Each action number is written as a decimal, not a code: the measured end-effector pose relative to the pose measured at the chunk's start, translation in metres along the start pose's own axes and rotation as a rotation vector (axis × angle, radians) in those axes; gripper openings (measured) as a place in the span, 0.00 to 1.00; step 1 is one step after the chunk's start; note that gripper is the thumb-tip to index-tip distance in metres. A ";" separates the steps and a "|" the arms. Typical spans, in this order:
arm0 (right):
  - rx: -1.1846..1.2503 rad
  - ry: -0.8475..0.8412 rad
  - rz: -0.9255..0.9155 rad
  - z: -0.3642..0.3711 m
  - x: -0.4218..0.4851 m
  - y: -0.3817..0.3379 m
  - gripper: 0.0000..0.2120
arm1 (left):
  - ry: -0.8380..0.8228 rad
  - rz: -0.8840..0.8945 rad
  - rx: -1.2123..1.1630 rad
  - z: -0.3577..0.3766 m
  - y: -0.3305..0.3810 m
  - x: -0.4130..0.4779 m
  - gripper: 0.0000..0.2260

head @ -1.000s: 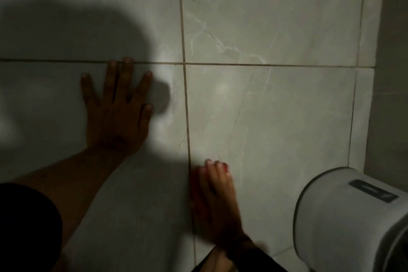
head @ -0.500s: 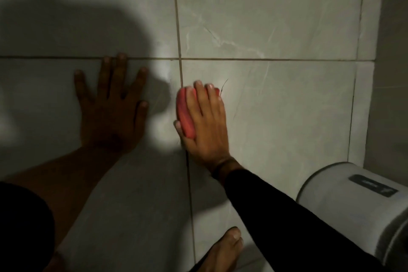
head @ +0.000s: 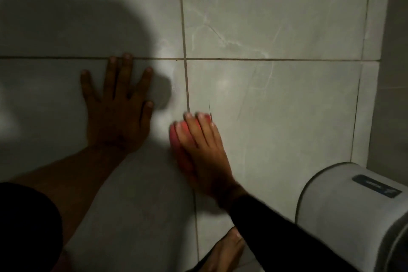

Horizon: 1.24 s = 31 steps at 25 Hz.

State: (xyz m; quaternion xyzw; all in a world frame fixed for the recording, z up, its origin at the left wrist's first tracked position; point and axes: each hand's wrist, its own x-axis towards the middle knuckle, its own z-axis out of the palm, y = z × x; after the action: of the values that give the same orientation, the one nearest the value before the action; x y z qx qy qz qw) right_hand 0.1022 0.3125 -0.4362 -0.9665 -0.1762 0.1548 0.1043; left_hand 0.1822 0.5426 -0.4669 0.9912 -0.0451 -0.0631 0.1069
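Fingers of my left hand [head: 117, 117] lie spread flat on the grey tiles [head: 287, 117] — for support, I think; a white casing [head: 353, 216] stands at the right. My right hand [head: 205, 159] curls its fingers [head: 194, 130] over the pink scrub pad [head: 182, 159], pressing it on the grout line [head: 187, 86] to scrub there.

Dark label [head: 376, 186] on white unit [head: 344, 216]: txt illegible (too blurry).

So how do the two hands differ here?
The left hand lies flat with fingers spread, holding nothing; the right hand grips a pink pad. The left hand sits in shadow, the right hand in light. The left hand's forearm is bare, the right hand's wears a black sleeve. Both press on the tiles.
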 end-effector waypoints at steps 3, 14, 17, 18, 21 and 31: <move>-0.058 -0.132 0.213 -0.003 -0.087 0.040 0.34 | -0.016 0.005 0.022 0.001 0.001 0.000 0.32; 0.184 0.325 0.491 -0.052 0.108 0.075 0.37 | -0.067 -0.001 0.095 -0.005 0.002 -0.002 0.31; 0.392 0.167 0.341 -0.040 0.044 0.016 0.33 | -0.300 0.056 0.112 -0.043 0.007 0.010 0.33; 0.557 0.129 0.394 -0.048 0.015 -0.004 0.31 | -0.414 0.028 0.127 -0.063 0.013 0.017 0.33; 1.441 0.003 0.833 -0.096 -0.061 -0.055 0.24 | -0.833 -0.093 0.003 -0.122 0.060 0.019 0.34; 1.842 0.846 1.483 -0.311 -0.314 0.009 0.08 | -1.265 0.050 -0.744 -0.321 0.386 -0.119 0.14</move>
State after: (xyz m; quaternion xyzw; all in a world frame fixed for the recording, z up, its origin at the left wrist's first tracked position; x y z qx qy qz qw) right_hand -0.0698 0.1416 -0.0664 -0.3750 0.6295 -0.0801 0.6758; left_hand 0.0788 0.2455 -0.0583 0.6620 -0.0962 -0.6321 0.3911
